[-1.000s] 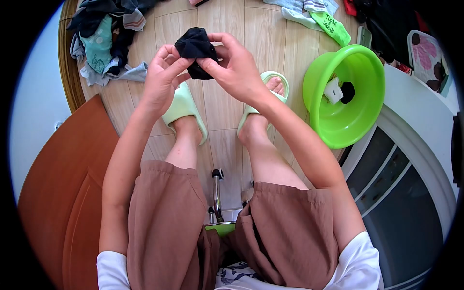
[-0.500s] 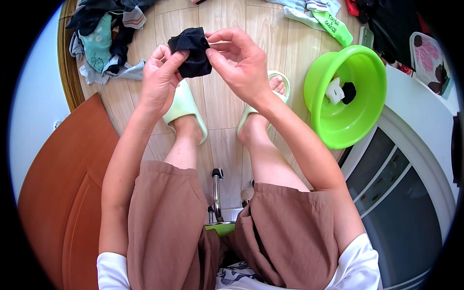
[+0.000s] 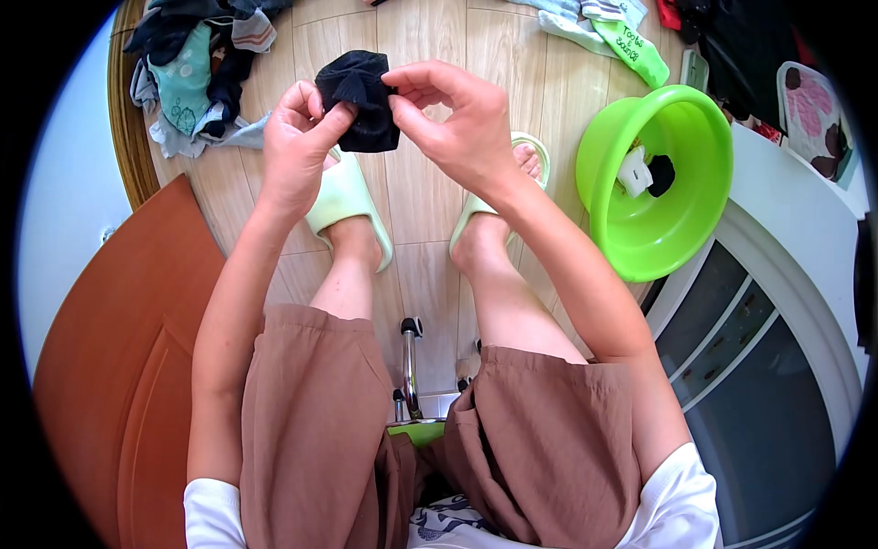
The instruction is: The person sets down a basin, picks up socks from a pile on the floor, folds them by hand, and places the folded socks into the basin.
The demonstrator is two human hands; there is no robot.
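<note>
A black sock (image 3: 370, 105), bunched into a compact bundle, is held up above the floor between my two hands. My left hand (image 3: 302, 142) pinches its left side, thumb on top and fingers behind. At the sock's right edge, the thumb and index finger of my right hand (image 3: 457, 119) grip the fabric. To the right stands a green basin (image 3: 608, 197) with a white bundled sock (image 3: 633, 172) and a black bundled sock (image 3: 660, 176) inside.
A pile of clothes and socks (image 3: 187, 87) lies at the upper left. Several loose socks, one bright green (image 3: 633, 53), lie at the top right. My feet in pale green slippers (image 3: 347, 201) rest on the wood floor (image 3: 416, 183). A brown door (image 3: 119, 366) is at left.
The fold on the black sock's face has shifted, and a small raised flap now shows by my left thumb. Both hands have moved only slightly.
</note>
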